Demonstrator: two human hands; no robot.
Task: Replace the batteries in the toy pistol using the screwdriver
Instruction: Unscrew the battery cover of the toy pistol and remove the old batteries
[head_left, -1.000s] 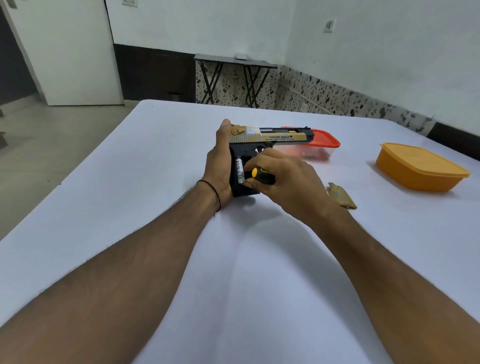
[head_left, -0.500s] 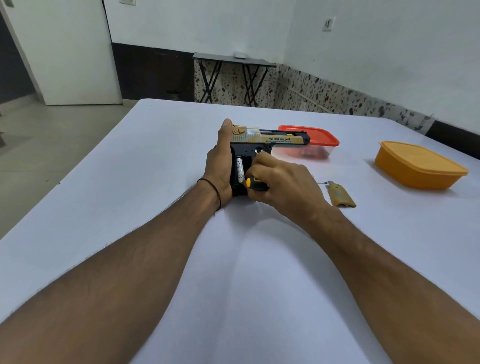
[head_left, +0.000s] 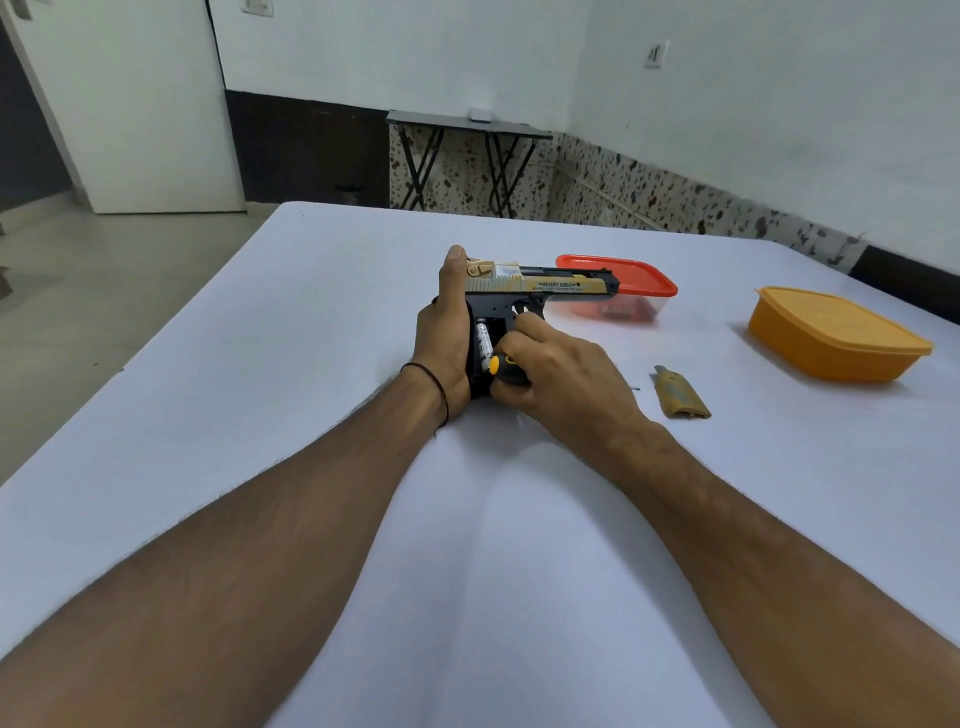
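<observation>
A gold and black toy pistol (head_left: 550, 287) stands with its grip down on the white table (head_left: 260, 364), barrel pointing right. My left hand (head_left: 447, 332) wraps the back of its grip, thumb up along the slide. The grip's side is uncovered and a silver battery (head_left: 483, 340) shows inside. My right hand (head_left: 561, 379) is closed around a screwdriver (head_left: 506, 370) with a yellow and black handle, held low against the grip beside the battery. The screwdriver's tip is hidden. The gold grip cover (head_left: 680, 400) lies on the table to the right, with a tiny screw (head_left: 636, 388) beside it.
A clear box with a red lid (head_left: 628, 280) sits just behind the pistol's barrel. An orange lidded box (head_left: 836, 332) stands at the far right. A folding side table (head_left: 467, 156) stands by the back wall.
My right hand with the screwdriver has slid down the grip, from the battery's middle to its lower end. The pistol and my left hand stay put.
</observation>
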